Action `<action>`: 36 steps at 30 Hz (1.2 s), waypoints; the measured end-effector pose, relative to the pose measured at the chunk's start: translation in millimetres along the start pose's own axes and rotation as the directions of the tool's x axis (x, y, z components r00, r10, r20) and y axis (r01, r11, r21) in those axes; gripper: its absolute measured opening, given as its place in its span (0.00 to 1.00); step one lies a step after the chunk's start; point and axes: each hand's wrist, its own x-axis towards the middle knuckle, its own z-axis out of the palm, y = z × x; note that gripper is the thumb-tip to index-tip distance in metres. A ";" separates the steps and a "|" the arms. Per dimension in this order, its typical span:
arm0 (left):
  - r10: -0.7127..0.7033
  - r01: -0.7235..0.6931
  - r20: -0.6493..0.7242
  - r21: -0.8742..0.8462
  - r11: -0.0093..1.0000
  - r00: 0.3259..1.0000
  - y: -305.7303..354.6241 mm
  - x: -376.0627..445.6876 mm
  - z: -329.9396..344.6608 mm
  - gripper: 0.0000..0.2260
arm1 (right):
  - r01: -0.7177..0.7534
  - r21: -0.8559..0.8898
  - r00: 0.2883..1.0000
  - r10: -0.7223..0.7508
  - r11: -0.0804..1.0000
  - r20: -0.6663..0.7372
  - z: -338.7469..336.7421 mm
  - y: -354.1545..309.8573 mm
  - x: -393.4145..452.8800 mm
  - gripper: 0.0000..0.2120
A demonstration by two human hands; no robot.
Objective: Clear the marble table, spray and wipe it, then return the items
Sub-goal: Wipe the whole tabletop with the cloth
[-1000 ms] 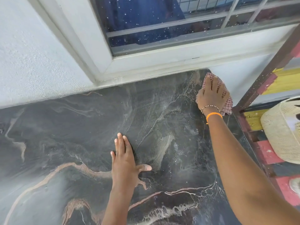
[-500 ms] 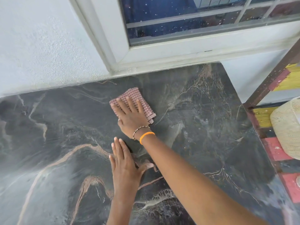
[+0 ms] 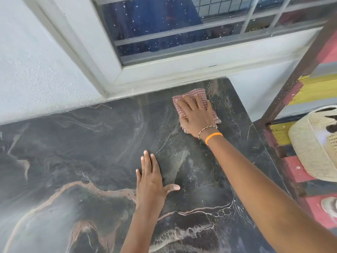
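While we wipe, right hand (image 3: 196,115) presses flat, fingers spread, on checked cloth (image 3: 189,94) near counter's (image 3: 73,143) far right corner, below window frame (image 3: 164,73). Left hand (image 3: 152,181) flat, fingers straight, on bare marble mid-counter, probably bracing our reach. Cloth mostly hidden under palm; cleared items and spray out of view; woven basket (image 3: 313,143) cut off beyond right edge.

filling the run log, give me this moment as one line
phase: wiping | right hand: flat on checked cloth, far right of marble table | left hand: flat on table | items: none on table
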 end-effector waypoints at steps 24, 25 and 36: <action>-0.026 0.022 -0.097 -0.041 0.999 0.995 7.2 10.2 8.8 0.53 | -0.569 0.124 0.821 0.571 0.813 0.027 -1.3 45.1 -26.5 0.28; -0.010 0.005 -0.111 -0.046 0.999 0.994 6.0 9.6 9.5 0.53 | -0.521 0.126 0.852 0.523 0.844 0.025 0.4 32.0 -31.1 0.28; -0.145 0.083 -0.215 -0.274 0.958 0.966 -52.3 -59.5 25.1 0.57 | 0.206 0.150 0.966 -0.225 0.967 0.125 16.9 -168.5 -52.7 0.30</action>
